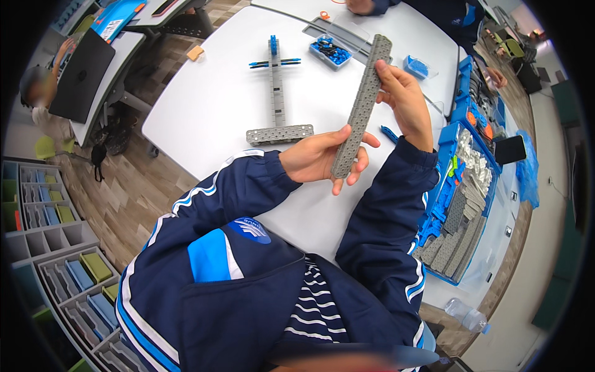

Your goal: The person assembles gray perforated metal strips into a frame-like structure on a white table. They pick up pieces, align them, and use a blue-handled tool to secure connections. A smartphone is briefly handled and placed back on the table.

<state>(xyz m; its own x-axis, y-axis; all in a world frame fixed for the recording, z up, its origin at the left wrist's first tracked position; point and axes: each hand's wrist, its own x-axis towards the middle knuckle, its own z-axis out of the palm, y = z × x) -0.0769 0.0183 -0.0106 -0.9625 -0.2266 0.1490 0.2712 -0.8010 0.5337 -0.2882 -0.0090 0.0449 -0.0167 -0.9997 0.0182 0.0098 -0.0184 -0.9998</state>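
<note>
A long grey perforated plastic beam [364, 108] is held up at a slant above the table. My left hand [322, 155] grips its lower end, thumb on the near face and fingers behind. Near the upper end, my right hand [401, 93] pinches the beam between thumb and fingers. To the left on the table lies a T-shaped assembly of grey beams [277, 93], with a wide perforated beam [279, 134] across its near end. Blue and black rods [274, 63] cross it near the far end, where a blue piece [273, 43] sits.
Beyond the beam stands a clear box of blue and black connectors [331, 51]. A blue parts case [455, 204] with grey beams lies at right, a small blue box [416, 67] nearer the middle. A water bottle [466, 315] lies low right. Other people sit around the tables.
</note>
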